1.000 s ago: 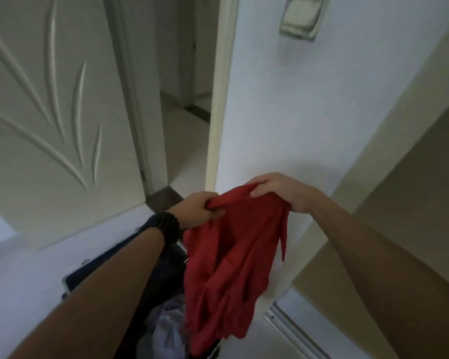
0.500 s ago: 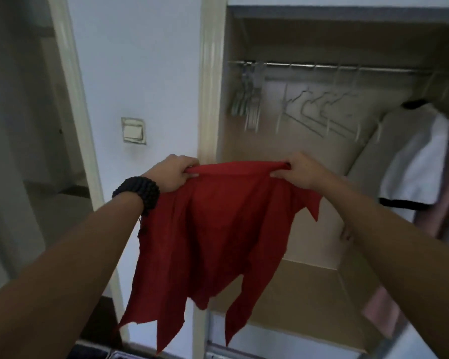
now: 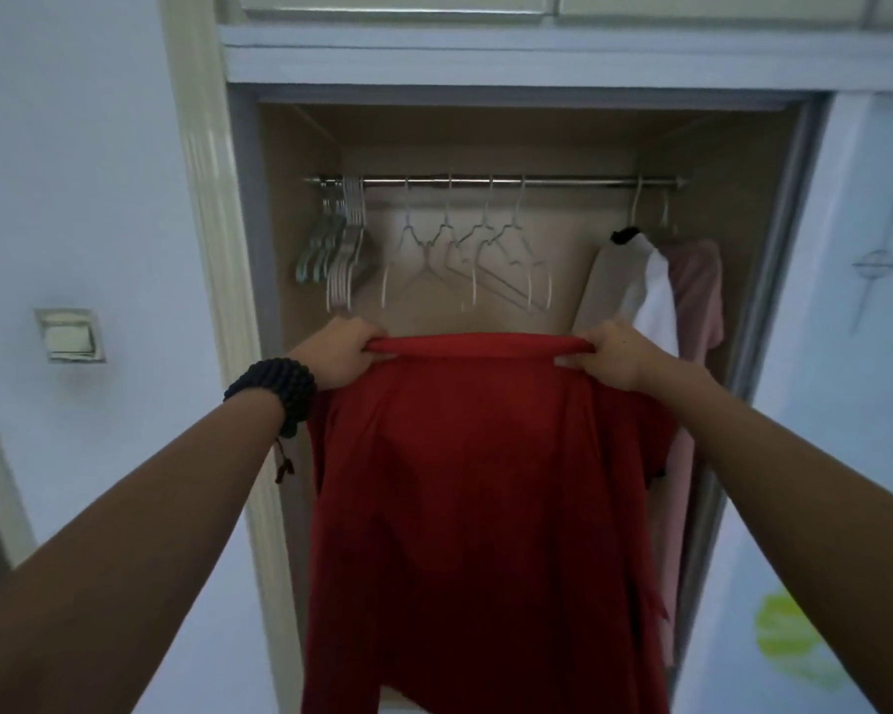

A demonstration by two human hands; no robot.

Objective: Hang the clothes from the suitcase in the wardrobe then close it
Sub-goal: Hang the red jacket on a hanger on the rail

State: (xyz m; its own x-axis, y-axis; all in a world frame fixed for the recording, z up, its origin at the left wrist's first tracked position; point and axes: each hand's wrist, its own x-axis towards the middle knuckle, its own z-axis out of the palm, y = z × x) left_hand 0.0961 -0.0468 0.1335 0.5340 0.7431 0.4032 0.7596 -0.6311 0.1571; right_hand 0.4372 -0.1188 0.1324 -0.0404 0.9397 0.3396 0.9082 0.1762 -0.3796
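Red garment point(image 3: 485, 507) hangs stretched between my hands in front of the open wardrobe point(image 3: 300, 146), its top edge pulled taut. My left hand point(image 3: 344, 353) grips the left corner with curled fingers, a black bead bracelet point(image 3: 274, 391) on that wrist; my right hand point(image 3: 614, 355) pinches the right corner. Behind, the rail point(image 3: 563, 181) carries empty metal hangers point(image 3: 465, 260), a bunch of them at the left end, and two hung clothes point(image 3: 661, 296) at the right. A wall switch point(image 3: 71, 334) sits left of the frame.
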